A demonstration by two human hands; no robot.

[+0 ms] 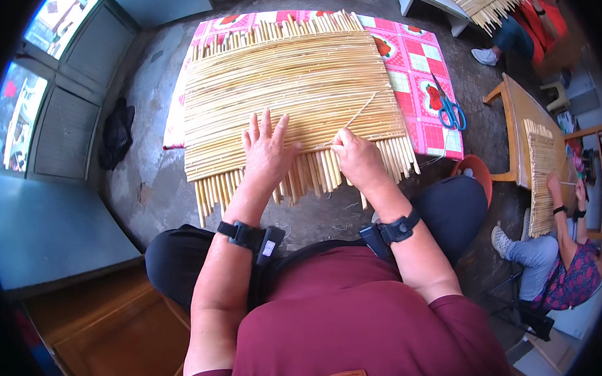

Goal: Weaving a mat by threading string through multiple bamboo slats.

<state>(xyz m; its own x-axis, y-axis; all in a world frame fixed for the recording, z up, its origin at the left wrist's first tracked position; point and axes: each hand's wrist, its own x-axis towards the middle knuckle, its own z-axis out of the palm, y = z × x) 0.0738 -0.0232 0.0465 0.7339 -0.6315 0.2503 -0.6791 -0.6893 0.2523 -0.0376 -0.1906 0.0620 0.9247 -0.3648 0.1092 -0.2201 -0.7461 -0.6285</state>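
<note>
A woven mat of straw-coloured reed stalks [287, 71] lies over a table with a pink checked cloth [416, 65]. Loose stalk ends stick out along its far and near edges. My left hand [269, 149] rests flat near the mat's front edge, fingers spread. Just to its right, my right hand [358, 157] is closed, its fingertips pinching a thin pale cord [361, 111] that slants up across the stalks. Scissors with blue handles [452, 115] lie on the cloth to the right of the mat.
An orange bucket [477, 175] stands by my right knee. Grey-blue cabinets [54, 223] line the left side, with a dark bundle [117, 134] on the floor. At right, a co-worker handles another reed mat [540, 177] on a wooden table [515, 124]; another person sits beyond.
</note>
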